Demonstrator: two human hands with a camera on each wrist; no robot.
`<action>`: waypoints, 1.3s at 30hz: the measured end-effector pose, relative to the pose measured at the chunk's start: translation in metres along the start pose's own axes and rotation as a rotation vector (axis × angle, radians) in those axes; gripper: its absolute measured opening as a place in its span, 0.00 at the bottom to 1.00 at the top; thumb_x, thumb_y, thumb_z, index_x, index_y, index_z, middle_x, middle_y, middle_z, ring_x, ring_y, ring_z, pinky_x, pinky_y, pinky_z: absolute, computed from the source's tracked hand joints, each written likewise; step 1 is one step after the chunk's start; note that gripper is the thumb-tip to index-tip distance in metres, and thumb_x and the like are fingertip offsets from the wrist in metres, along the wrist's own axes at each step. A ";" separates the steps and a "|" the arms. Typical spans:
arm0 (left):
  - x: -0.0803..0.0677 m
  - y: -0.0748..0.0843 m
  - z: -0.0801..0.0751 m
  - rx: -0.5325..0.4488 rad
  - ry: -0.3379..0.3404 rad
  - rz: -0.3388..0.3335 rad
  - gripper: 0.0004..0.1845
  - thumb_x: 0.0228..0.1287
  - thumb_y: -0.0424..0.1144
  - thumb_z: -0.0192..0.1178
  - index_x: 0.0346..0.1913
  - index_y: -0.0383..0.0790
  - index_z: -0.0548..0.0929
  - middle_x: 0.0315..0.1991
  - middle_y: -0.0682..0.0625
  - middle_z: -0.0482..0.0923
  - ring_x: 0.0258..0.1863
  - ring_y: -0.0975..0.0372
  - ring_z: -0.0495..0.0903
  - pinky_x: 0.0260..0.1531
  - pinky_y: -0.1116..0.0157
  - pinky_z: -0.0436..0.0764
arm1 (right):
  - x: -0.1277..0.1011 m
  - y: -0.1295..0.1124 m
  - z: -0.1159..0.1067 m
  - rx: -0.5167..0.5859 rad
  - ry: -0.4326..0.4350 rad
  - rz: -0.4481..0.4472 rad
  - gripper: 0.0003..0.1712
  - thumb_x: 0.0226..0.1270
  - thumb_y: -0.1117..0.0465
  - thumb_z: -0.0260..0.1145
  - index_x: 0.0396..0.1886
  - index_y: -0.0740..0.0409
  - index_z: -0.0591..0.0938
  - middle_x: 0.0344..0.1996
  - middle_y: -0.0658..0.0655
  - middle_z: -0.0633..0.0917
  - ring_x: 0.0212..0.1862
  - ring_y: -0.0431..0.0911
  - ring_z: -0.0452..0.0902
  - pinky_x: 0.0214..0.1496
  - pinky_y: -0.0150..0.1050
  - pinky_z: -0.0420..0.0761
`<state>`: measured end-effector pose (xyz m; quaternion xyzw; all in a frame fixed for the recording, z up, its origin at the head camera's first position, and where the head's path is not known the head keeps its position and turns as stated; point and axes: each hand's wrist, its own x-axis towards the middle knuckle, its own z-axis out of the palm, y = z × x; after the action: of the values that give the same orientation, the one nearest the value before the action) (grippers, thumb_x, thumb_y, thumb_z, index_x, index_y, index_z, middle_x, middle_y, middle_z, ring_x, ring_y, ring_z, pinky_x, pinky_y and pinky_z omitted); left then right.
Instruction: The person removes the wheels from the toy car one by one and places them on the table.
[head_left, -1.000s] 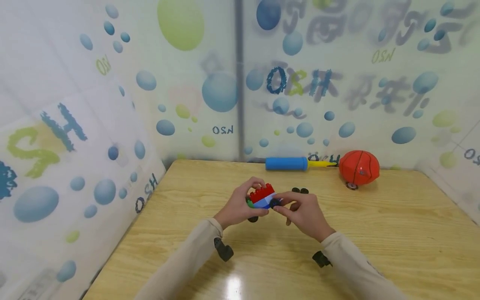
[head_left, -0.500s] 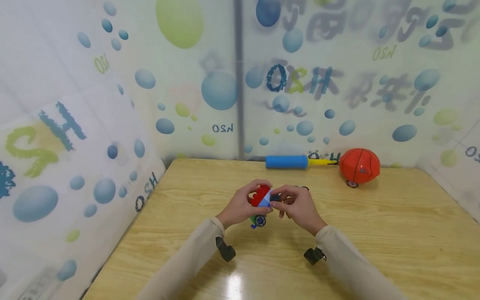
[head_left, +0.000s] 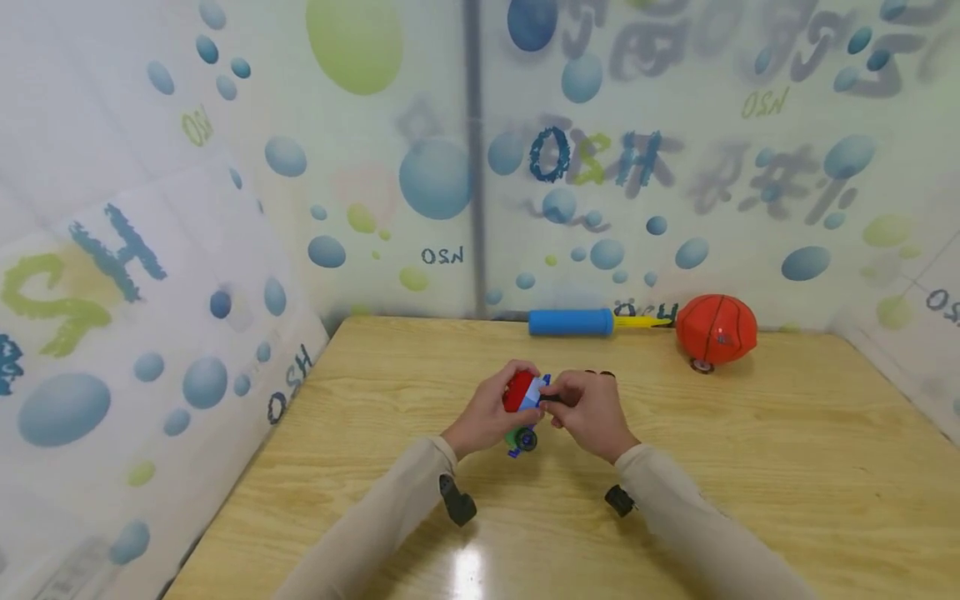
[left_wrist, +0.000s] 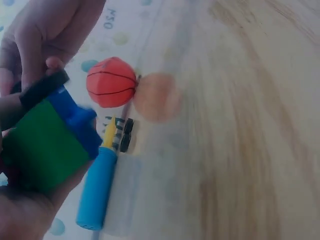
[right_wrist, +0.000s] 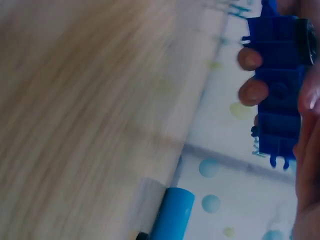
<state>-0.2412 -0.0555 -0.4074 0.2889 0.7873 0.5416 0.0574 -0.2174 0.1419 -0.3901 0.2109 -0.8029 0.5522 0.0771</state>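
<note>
The left hand (head_left: pixel 487 415) curls round a toy brick car (head_left: pixel 522 398), held just above the wooden bench (head_left: pixel 750 467) at its middle; the right hand (head_left: pixel 588 412) meets it from the right, fingertips pinching a black wheel (head_left: pixel 550 398) at the car's right end; both hands are equally close; the car's long axis tips steeply, one wheeled end (head_left: pixel 525 439) hanging below the hands.

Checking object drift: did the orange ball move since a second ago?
No. The orange ball sits at the table's back edge, just right of the blue pump, as before; its slight shift in frame matches the pump's.
</note>
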 end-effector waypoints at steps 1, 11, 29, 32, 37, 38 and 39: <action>-0.001 0.000 0.000 0.002 0.004 -0.015 0.25 0.65 0.34 0.67 0.61 0.50 0.69 0.56 0.46 0.76 0.49 0.55 0.77 0.45 0.64 0.84 | 0.001 0.001 0.000 -0.002 -0.003 0.002 0.10 0.57 0.71 0.74 0.40 0.64 0.89 0.29 0.64 0.89 0.20 0.42 0.83 0.28 0.36 0.86; -0.001 0.001 -0.002 0.003 0.046 -0.116 0.28 0.65 0.40 0.67 0.63 0.58 0.66 0.60 0.46 0.73 0.52 0.52 0.77 0.47 0.56 0.86 | 0.000 0.009 -0.028 0.107 -0.141 0.121 0.22 0.62 0.64 0.73 0.56 0.62 0.83 0.34 0.64 0.87 0.31 0.51 0.89 0.34 0.45 0.88; -0.001 0.004 -0.010 -0.029 0.065 -0.209 0.27 0.67 0.39 0.65 0.62 0.59 0.64 0.62 0.46 0.69 0.56 0.50 0.73 0.47 0.58 0.85 | 0.000 0.045 -0.101 -0.192 -0.121 0.191 0.19 0.60 0.66 0.74 0.52 0.62 0.84 0.29 0.57 0.77 0.25 0.40 0.72 0.25 0.32 0.70; -0.002 0.004 -0.010 -0.027 0.058 -0.210 0.28 0.66 0.39 0.65 0.63 0.60 0.64 0.62 0.46 0.69 0.57 0.50 0.72 0.48 0.57 0.84 | 0.001 0.049 -0.107 -0.236 -0.124 0.195 0.20 0.60 0.66 0.74 0.52 0.64 0.84 0.29 0.58 0.79 0.25 0.40 0.73 0.25 0.32 0.71; -0.002 0.005 -0.010 -0.033 0.054 -0.210 0.27 0.67 0.39 0.65 0.63 0.59 0.64 0.63 0.46 0.68 0.58 0.50 0.72 0.48 0.57 0.84 | 0.004 0.053 -0.115 -0.312 -0.143 0.220 0.20 0.61 0.65 0.73 0.53 0.64 0.83 0.29 0.57 0.81 0.23 0.40 0.72 0.24 0.33 0.72; -0.002 0.005 -0.010 -0.036 0.054 -0.210 0.27 0.67 0.39 0.65 0.63 0.59 0.64 0.63 0.46 0.68 0.57 0.50 0.72 0.48 0.57 0.84 | 0.004 0.054 -0.116 -0.325 -0.145 0.229 0.20 0.61 0.65 0.73 0.53 0.64 0.83 0.29 0.57 0.82 0.22 0.40 0.71 0.24 0.34 0.72; -0.002 0.005 -0.010 -0.038 0.054 -0.210 0.27 0.67 0.39 0.65 0.63 0.59 0.64 0.62 0.46 0.69 0.57 0.50 0.72 0.48 0.57 0.84 | 0.005 0.055 -0.117 -0.340 -0.146 0.239 0.20 0.61 0.65 0.73 0.53 0.64 0.83 0.29 0.57 0.82 0.22 0.40 0.71 0.24 0.34 0.73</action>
<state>-0.2418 -0.0636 -0.3988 0.1889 0.8042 0.5549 0.0981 -0.2581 0.2644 -0.3909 0.1376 -0.9072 0.3974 -0.0130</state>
